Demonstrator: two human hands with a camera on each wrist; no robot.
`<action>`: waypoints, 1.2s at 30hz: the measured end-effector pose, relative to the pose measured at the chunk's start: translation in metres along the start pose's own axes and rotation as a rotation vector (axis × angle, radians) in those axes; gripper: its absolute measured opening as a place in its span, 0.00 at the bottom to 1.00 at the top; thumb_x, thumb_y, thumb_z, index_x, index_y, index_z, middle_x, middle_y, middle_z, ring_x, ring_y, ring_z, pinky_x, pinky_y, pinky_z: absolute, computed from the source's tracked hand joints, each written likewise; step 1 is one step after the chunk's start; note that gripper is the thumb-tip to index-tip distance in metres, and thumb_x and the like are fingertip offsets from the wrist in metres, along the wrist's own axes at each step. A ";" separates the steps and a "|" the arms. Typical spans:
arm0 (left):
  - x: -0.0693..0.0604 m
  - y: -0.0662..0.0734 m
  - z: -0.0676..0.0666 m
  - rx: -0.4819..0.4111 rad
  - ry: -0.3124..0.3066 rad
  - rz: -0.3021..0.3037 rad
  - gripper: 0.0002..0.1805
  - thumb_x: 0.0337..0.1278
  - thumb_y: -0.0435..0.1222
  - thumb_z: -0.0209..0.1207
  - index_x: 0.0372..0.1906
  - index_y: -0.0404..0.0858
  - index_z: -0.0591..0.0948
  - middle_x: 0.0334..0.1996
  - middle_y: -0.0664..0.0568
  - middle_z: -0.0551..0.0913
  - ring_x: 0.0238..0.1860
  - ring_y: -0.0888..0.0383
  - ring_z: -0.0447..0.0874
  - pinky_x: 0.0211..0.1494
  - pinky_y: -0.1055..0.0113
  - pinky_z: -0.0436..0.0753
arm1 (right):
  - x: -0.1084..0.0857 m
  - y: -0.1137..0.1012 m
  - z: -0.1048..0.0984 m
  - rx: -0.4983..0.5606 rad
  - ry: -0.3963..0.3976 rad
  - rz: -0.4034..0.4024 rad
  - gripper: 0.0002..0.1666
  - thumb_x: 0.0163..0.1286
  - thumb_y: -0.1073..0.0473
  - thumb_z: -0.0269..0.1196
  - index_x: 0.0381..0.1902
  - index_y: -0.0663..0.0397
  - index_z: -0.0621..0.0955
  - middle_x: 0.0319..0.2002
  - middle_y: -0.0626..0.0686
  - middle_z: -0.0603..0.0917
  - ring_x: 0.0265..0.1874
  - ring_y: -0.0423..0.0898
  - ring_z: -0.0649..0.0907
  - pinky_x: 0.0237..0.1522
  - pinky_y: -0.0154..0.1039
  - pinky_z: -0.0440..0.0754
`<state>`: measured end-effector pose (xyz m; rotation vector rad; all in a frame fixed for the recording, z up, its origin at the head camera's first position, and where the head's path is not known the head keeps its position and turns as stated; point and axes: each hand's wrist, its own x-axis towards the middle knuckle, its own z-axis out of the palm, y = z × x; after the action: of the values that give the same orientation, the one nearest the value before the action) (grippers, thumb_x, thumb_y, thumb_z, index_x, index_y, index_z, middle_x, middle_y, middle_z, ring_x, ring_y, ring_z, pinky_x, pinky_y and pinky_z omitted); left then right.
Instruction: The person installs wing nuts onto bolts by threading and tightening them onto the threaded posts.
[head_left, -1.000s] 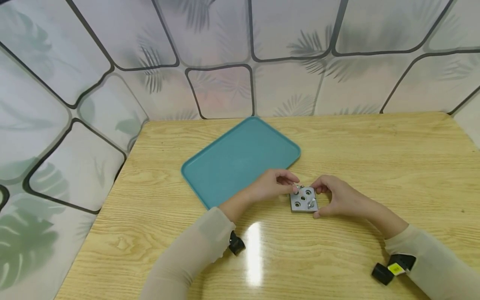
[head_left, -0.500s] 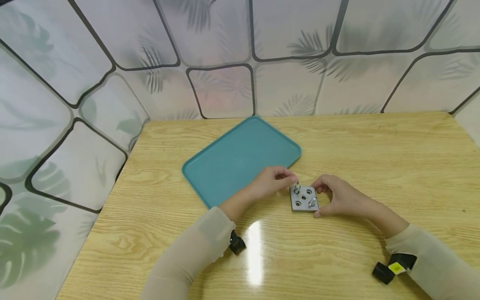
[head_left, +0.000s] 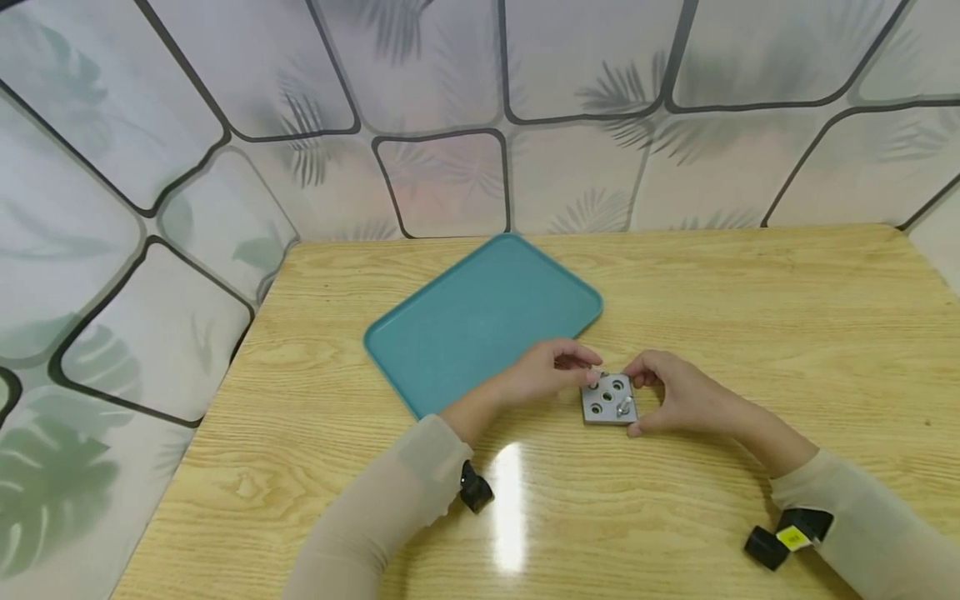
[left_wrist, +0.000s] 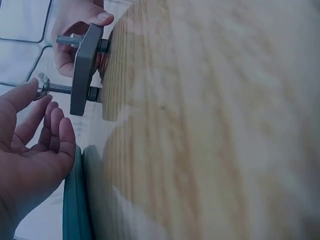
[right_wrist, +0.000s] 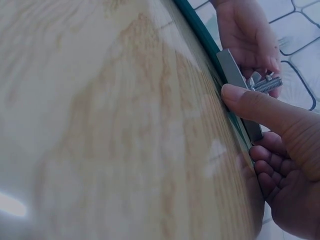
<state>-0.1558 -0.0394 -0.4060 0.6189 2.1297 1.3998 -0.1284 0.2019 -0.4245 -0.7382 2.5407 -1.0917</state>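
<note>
A square grey metal plate (head_left: 613,414) with several holes lies level just above the table, propped on bolt heads (left_wrist: 93,93) beneath it. My right hand (head_left: 682,396) grips its right side, thumb at the near corner and fingers at the far one. Up through the far left hole stands a threaded bolt (left_wrist: 61,89) with a wing nut (left_wrist: 43,84) near its top. My left hand (head_left: 542,368) pinches that wing nut between thumb and index finger, the other fingers loosely curled. A second bolt (left_wrist: 65,41) at the near right carries another wing nut (head_left: 624,407), seated low by the plate.
A teal tray (head_left: 480,312) lies at an angle behind and left of the plate, under the left hand's reach. The wooden table (head_left: 787,333) runs back to a patterned wall covering (head_left: 570,183).
Half a second ago my left fingers were drawn back and the wing nut showed; now they are around it again, much as one second ago. The right hand and plate have stayed put.
</note>
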 end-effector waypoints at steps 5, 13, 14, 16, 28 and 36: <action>0.002 -0.003 -0.001 -0.038 0.069 -0.052 0.14 0.63 0.38 0.58 0.50 0.35 0.80 0.43 0.49 0.82 0.40 0.65 0.77 0.44 0.74 0.75 | -0.001 0.002 0.001 -0.003 0.004 0.005 0.39 0.41 0.48 0.79 0.47 0.61 0.75 0.41 0.51 0.76 0.38 0.43 0.73 0.40 0.33 0.73; 0.003 -0.002 0.003 -0.075 0.147 -0.058 0.10 0.62 0.39 0.59 0.41 0.36 0.81 0.35 0.51 0.82 0.34 0.64 0.76 0.37 0.74 0.75 | -0.001 0.003 0.002 0.007 0.013 -0.008 0.39 0.41 0.49 0.79 0.47 0.62 0.75 0.40 0.52 0.76 0.38 0.42 0.73 0.40 0.32 0.73; 0.002 -0.001 0.003 -0.078 0.150 -0.053 0.10 0.62 0.39 0.59 0.42 0.36 0.81 0.35 0.51 0.82 0.34 0.63 0.75 0.37 0.74 0.75 | -0.001 0.003 0.002 0.009 0.013 -0.010 0.39 0.41 0.49 0.79 0.47 0.62 0.75 0.41 0.52 0.76 0.38 0.42 0.73 0.40 0.32 0.74; 0.001 -0.001 0.003 -0.090 0.156 -0.052 0.11 0.63 0.40 0.58 0.42 0.36 0.82 0.36 0.51 0.81 0.35 0.63 0.75 0.38 0.74 0.74 | -0.001 0.003 0.003 0.011 0.013 -0.011 0.39 0.41 0.49 0.79 0.47 0.62 0.75 0.40 0.52 0.76 0.38 0.42 0.73 0.40 0.32 0.73; -0.002 0.002 0.003 -0.043 0.097 -0.039 0.15 0.58 0.41 0.63 0.48 0.39 0.84 0.42 0.54 0.84 0.40 0.66 0.79 0.44 0.74 0.77 | -0.002 0.003 0.004 0.008 0.017 -0.019 0.38 0.42 0.50 0.79 0.46 0.61 0.75 0.40 0.51 0.76 0.37 0.42 0.72 0.38 0.33 0.73; -0.002 0.002 0.005 0.075 -0.027 0.077 0.17 0.53 0.33 0.66 0.50 0.37 0.83 0.47 0.50 0.81 0.43 0.66 0.75 0.47 0.76 0.76 | -0.002 0.003 0.004 0.012 0.015 -0.032 0.37 0.43 0.50 0.78 0.47 0.61 0.75 0.40 0.51 0.76 0.37 0.42 0.72 0.39 0.33 0.73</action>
<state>-0.1512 -0.0366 -0.4053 0.7515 2.1661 1.3490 -0.1262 0.2024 -0.4289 -0.7733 2.5403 -1.1260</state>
